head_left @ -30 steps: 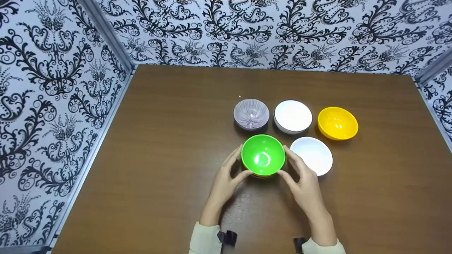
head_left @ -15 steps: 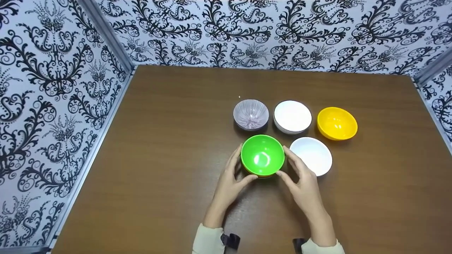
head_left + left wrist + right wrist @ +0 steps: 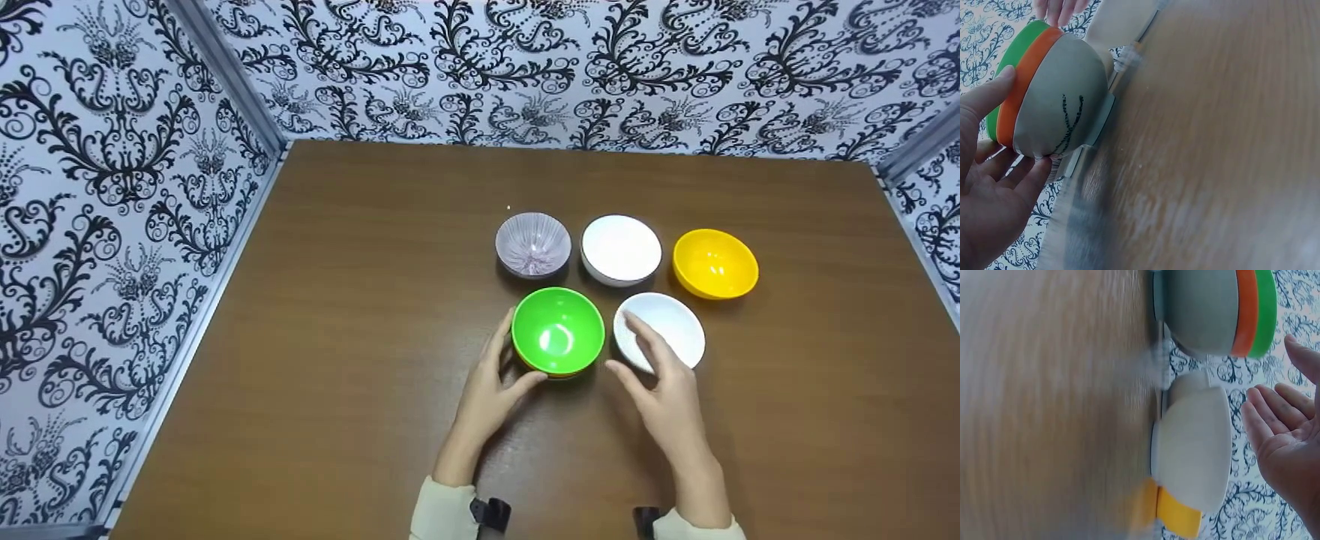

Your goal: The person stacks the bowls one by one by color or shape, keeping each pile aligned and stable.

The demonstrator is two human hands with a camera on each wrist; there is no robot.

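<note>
A green bowl [image 3: 557,331] tops a nested stack near the middle of the table. Under it, the left wrist view shows an orange bowl [image 3: 1027,84] and a pale bowl [image 3: 1064,95] with dark branch-like marks. My left hand [image 3: 484,394] holds the stack from its left side, thumb at the near rim and fingers curved around the far side. My right hand [image 3: 666,397] is off the stack, its fingers spread over a white bowl [image 3: 679,330] in the head view. Between its thumb and fingers [image 3: 1275,410] there is nothing.
Behind the stack stand a purplish ribbed bowl [image 3: 533,244] and another white bowl [image 3: 622,250]. A yellow bowl [image 3: 715,264] sits to their right. Patterned panels [image 3: 525,67] rise along the back and left edges of the brown table [image 3: 337,337].
My right hand has let go of the stack and moved right, over the near white bowl. My left thumb has slid slightly right along the stack's near side; the bowls have stayed put.
</note>
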